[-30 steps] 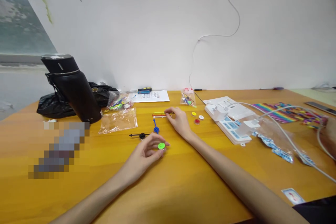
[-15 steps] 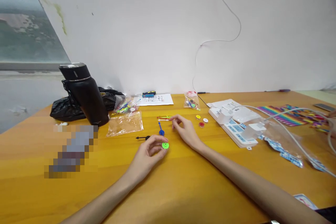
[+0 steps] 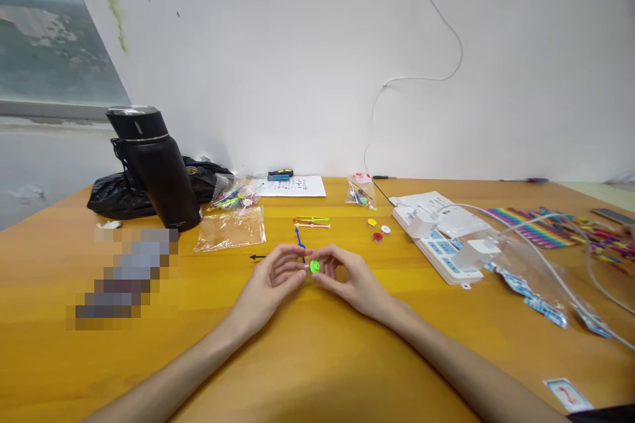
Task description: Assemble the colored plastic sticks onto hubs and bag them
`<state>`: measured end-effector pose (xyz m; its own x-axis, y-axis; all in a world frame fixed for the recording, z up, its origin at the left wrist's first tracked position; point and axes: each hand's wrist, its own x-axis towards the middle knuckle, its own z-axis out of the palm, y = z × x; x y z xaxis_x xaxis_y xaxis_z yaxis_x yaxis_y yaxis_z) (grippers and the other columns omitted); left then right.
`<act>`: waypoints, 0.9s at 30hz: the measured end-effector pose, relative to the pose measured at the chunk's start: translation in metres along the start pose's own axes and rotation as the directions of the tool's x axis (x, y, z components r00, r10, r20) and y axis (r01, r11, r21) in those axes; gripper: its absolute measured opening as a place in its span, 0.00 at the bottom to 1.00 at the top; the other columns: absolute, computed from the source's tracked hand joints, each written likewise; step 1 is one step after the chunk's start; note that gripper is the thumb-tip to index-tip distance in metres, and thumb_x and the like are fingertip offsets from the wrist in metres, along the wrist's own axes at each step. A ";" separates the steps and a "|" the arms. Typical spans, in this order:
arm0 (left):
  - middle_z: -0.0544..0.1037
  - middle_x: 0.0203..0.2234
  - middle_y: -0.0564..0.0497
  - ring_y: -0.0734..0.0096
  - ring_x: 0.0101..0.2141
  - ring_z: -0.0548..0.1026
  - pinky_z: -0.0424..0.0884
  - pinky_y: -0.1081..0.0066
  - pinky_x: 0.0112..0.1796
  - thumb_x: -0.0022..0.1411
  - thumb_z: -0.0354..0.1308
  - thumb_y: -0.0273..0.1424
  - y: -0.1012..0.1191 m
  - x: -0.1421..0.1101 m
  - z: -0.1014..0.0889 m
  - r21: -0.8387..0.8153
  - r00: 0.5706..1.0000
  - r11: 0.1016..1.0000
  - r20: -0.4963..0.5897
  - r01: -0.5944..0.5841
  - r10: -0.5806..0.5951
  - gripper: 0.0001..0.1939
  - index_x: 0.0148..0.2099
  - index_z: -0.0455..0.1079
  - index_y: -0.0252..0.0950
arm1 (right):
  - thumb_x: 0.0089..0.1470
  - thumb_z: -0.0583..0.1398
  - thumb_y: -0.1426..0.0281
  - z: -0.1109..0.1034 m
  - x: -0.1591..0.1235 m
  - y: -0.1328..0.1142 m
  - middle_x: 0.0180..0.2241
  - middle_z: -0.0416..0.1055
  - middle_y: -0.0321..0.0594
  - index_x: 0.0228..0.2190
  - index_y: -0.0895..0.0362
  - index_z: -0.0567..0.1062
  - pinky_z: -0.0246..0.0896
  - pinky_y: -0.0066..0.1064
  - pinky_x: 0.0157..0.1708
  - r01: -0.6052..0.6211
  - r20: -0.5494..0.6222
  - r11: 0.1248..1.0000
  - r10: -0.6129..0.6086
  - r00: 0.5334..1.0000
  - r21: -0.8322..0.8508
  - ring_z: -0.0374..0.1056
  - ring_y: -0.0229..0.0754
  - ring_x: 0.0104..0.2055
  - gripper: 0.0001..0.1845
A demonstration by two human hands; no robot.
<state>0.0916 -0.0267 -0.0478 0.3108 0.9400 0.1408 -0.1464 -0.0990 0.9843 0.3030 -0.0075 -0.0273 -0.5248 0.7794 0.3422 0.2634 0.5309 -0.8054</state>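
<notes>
Two bare forearms converge from the lower corners, left hand and right hand facing each other above the table, fingers curled and thumbs nearest the camera. Their tips meet around a green disc, its round face tilted toward the camera; which hand's fingers pinch it, I cannot tell. Just beyond, a blue arrow points wallward, leaning slightly left; beside the left fingers, a black arrow points left, lying crosswise.
</notes>
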 end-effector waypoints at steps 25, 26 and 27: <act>0.76 0.50 0.46 0.48 0.52 0.66 0.58 0.50 0.54 0.64 0.56 0.31 0.019 0.004 -0.039 0.930 0.960 0.352 0.007 -0.109 0.280 0.12 0.50 0.70 0.41 | 0.67 0.53 0.64 -0.063 0.005 0.040 0.35 0.71 0.42 0.30 0.55 0.70 0.60 0.38 0.44 -0.145 -0.302 0.860 -0.011 0.953 -0.489 0.66 0.46 0.40 0.14; 0.76 0.48 0.47 0.49 0.51 0.68 0.58 0.50 0.53 0.65 0.55 0.32 0.018 0.005 -0.044 0.934 0.968 0.344 0.007 -0.097 0.253 0.10 0.49 0.71 0.42 | 0.66 0.54 0.66 -0.055 0.005 0.036 0.36 0.71 0.41 0.33 0.55 0.70 0.60 0.37 0.44 -0.116 -0.265 0.879 -0.013 0.964 -0.462 0.66 0.45 0.40 0.11; 0.77 0.46 0.48 0.51 0.49 0.70 0.60 0.52 0.52 0.66 0.54 0.33 0.017 0.007 -0.048 0.929 0.973 0.357 0.014 -0.097 0.229 0.09 0.47 0.71 0.42 | 0.65 0.55 0.67 -0.047 0.004 0.032 0.37 0.71 0.41 0.35 0.55 0.70 0.60 0.36 0.43 -0.090 -0.226 0.895 -0.012 0.974 -0.438 0.66 0.44 0.41 0.07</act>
<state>0.0463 -0.0061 -0.0349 0.2820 0.8878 0.3636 0.7904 -0.4298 0.4366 0.3471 0.0281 -0.0291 -0.3319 0.8277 0.4525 0.6371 0.5504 -0.5396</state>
